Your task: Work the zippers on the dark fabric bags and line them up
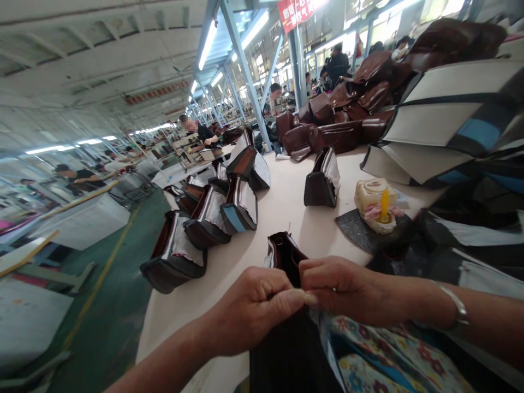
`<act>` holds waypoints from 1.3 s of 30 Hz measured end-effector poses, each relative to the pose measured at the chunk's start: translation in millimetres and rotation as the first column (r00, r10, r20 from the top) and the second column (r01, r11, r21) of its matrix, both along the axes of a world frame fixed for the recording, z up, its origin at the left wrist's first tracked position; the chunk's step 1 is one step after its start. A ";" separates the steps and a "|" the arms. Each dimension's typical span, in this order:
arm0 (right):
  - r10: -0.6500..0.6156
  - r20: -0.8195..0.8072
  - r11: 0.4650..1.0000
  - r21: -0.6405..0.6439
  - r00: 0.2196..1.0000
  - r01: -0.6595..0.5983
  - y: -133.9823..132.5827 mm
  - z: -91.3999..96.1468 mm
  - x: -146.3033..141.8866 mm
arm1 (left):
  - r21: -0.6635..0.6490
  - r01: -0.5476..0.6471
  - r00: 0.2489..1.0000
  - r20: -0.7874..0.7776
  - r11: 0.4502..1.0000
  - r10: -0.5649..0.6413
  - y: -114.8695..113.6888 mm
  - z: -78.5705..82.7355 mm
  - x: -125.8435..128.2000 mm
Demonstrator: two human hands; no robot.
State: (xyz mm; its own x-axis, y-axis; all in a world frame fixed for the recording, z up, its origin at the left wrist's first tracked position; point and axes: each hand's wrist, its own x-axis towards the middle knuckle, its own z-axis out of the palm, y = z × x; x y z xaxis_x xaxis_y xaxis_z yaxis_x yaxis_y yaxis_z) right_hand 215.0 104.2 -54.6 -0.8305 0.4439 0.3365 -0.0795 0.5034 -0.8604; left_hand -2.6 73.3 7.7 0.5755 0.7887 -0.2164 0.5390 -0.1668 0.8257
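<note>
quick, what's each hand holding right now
Left hand: closed, pinching the top edge of the dark bag.
Right hand: closed, pinching the same edge.

1. Bag piece (284,254), lower centre: dark brown, black below.
2. Surface (286,207): pale cream, plain.
3. Floral cloth (380,355), lower right: red, yellow and blue flowers on pale ground.
4. Finished bags (335,131), upper right: glossy brown.
5. Stacked panels (442,120), right: white, with black and blue edges.
6. Floor (118,316), left: green, yellow line.
7. Banner (297,11), top: red, white lettering.
</note>
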 end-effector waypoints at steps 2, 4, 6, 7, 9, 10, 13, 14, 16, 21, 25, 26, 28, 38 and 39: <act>0.070 0.025 0.990 -0.123 0.997 -0.066 2.0 3.1 1.2 | -0.065 -0.053 0.995 0.085 0.996 0.059 2.9 1.0 -1.7; 0.106 0.050 0.979 -0.182 0.993 -0.095 2.9 4.0 2.9 | -0.111 -0.082 0.984 0.147 0.990 0.098 5.8 3.7 -6.3; 0.108 0.071 0.970 -0.228 0.992 -0.090 2.9 2.6 5.3 | -0.085 -0.049 0.986 0.158 0.995 0.062 7.6 8.4 -12.9; 0.103 0.073 0.965 -0.250 0.992 -0.081 2.7 1.4 6.7 | -0.035 -0.009 0.989 0.149 0.999 0.014 7.8 11.3 -16.4; 0.090 0.069 0.954 -0.293 0.994 -0.066 2.2 -0.9 9.1 | 0.096 0.097 0.988 0.106 0.991 -0.108 7.0 16.6 -22.5; 0.087 0.067 0.948 -0.311 0.994 -0.062 2.0 -1.7 10.0 | 0.167 0.152 0.983 0.074 0.974 -0.166 6.0 18.8 -24.8; 0.095 0.077 0.934 -0.351 0.993 -0.062 1.7 -2.2 10.7 | 0.298 0.272 0.962 -0.057 0.915 -0.268 1.4 23.0 -28.6; 0.097 0.081 0.931 -0.360 0.992 -0.062 1.7 -1.9 10.4 | 0.326 0.301 0.954 -0.109 0.896 -0.280 -0.6 23.9 -28.9; 0.102 0.079 0.923 -0.379 0.992 -0.065 1.7 -1.0 9.5 | 0.377 0.345 0.935 -0.216 0.859 -0.281 -5.1 25.9 -28.2; 0.095 0.072 0.910 -0.410 0.993 -0.058 1.1 -0.6 9.4 | 0.508 0.491 0.819 -0.546 0.708 -0.176 -22.0 32.4 -17.8; 0.105 0.066 0.903 -0.423 0.992 -0.067 0.3 -3.0 10.7 | 0.521 0.707 0.619 -0.783 0.479 -0.062 -38.5 37.4 -3.1; 0.107 0.063 0.902 -0.426 0.992 -0.070 0.1 -3.6 10.7 | 0.503 0.749 0.573 -0.819 0.431 -0.040 -41.6 38.4 0.4; 0.109 0.054 0.897 -0.436 0.993 -0.075 0.0 -4.7 10.3 | 0.475 0.798 0.512 -0.859 0.371 -0.001 -45.4 39.3 5.9; 0.024 0.037 0.973 -0.229 0.999 -0.015 -9.4 -4.8 16.9 | 0.767 0.337 0.916 -0.401 0.546 -0.002 -34.2 10.8 -10.5; 0.013 0.034 0.982 -0.190 0.999 -0.006 -11.1 -4.1 16.8 | 0.726 0.295 0.930 -0.366 0.621 -0.014 -32.2 12.6 -12.4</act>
State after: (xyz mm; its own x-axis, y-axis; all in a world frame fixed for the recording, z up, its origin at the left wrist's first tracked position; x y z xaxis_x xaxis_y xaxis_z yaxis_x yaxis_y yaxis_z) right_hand 231.8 93.1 -58.7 -0.8447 0.4893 0.2171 -0.0513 0.3297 -0.9427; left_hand -15.0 41.1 20.2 0.7212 0.6513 0.2360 0.6316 -0.7582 0.1620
